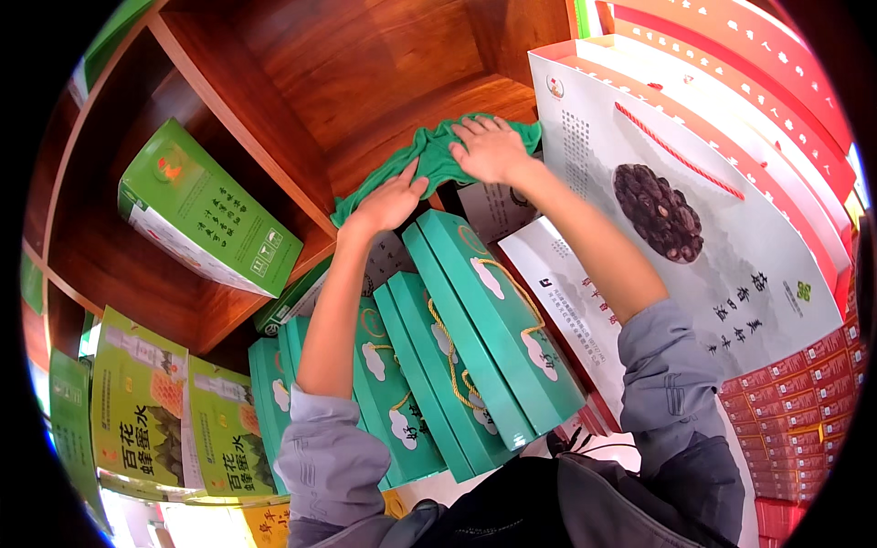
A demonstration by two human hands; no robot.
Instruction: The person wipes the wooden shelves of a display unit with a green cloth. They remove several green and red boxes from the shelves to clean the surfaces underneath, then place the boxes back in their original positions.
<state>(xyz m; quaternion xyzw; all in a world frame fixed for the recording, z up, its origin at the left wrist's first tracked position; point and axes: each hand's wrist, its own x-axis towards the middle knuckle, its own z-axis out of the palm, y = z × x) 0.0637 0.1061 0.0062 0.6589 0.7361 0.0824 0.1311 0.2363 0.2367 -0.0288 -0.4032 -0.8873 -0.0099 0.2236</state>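
Note:
A green cloth [438, 154] lies bunched along the front of a wooden shelf compartment [370, 89]. My left hand [392, 198] rests on the cloth's left part, fingers stretched forward and somewhat apart. On its right part lies my right hand [490, 147], palm down with the fingers spread. Neither hand is closed around the cloth; both press flat against it. Just below my hands stand several teal gift boxes [479, 308] with gold cord handles, between my forearms and to the left of them.
A green and white carton [212, 205] sits in the compartment at left. Lime-green printed boxes [140, 404] stand lower left. Large white and red paper bags [582, 171] with a rope handle crowd the right side. Small red boxes [788, 411] are stacked at lower right.

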